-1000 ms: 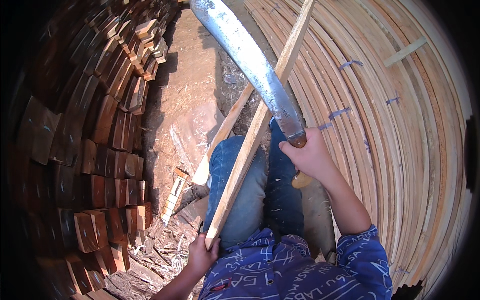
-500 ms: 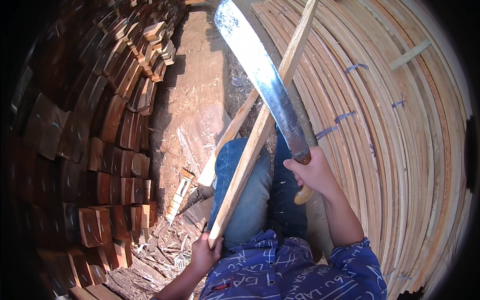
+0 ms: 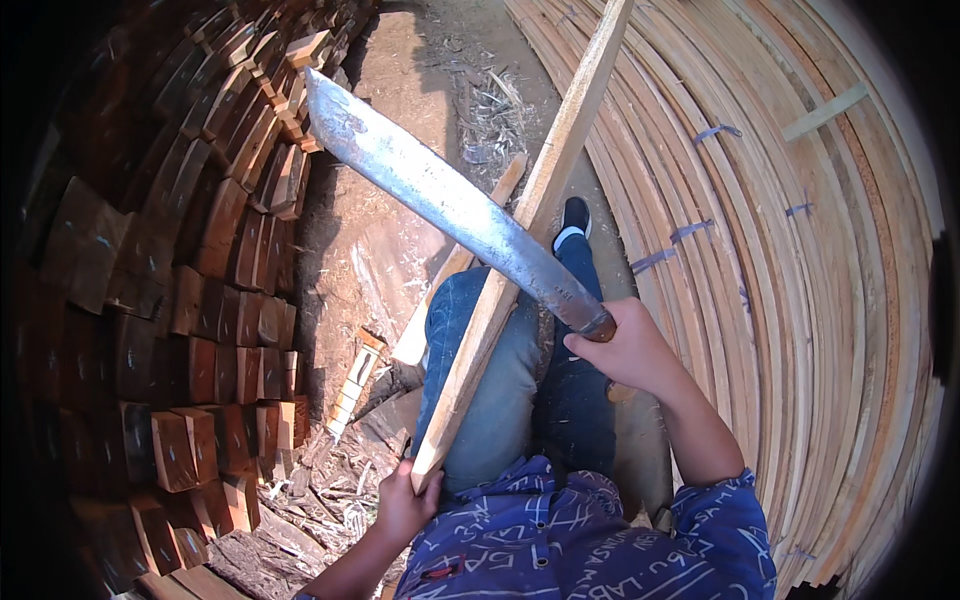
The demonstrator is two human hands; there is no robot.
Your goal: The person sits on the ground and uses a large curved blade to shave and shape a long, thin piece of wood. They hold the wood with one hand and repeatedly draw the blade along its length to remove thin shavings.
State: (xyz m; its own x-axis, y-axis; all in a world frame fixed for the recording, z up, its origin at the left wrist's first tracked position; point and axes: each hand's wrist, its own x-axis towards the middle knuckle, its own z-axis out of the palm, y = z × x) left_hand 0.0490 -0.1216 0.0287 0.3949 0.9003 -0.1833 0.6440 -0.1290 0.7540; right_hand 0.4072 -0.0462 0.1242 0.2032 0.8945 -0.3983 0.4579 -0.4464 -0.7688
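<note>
My right hand [image 3: 628, 350] is closed around the wooden handle of a machete [image 3: 430, 190]. Its broad, worn blade slants up to the left and crosses over a long wooden strip [image 3: 560, 150]; whether the two touch I cannot tell. My left hand [image 3: 407, 503] grips the near end of that strip, which runs over my thigh toward the far right. Beneath the strip, another piece of wood [image 3: 430, 320] slopes beside my knee, partly hidden by the blade and my leg.
Stacked dark wood blocks [image 3: 180, 450] rise along the left. On the right lie long, bundled wooden strips [image 3: 720, 300] tied with purplish bands. A yellowish sheath-like object [image 3: 353, 390] rests on the ground near wood shavings [image 3: 330, 490]. My shoe [image 3: 573, 218] shows beyond the strip.
The machete's tip has swung left and toward me, so the blade now lies flatter across the strip. My left hand keeps its hold, and the strip has hardly moved.
</note>
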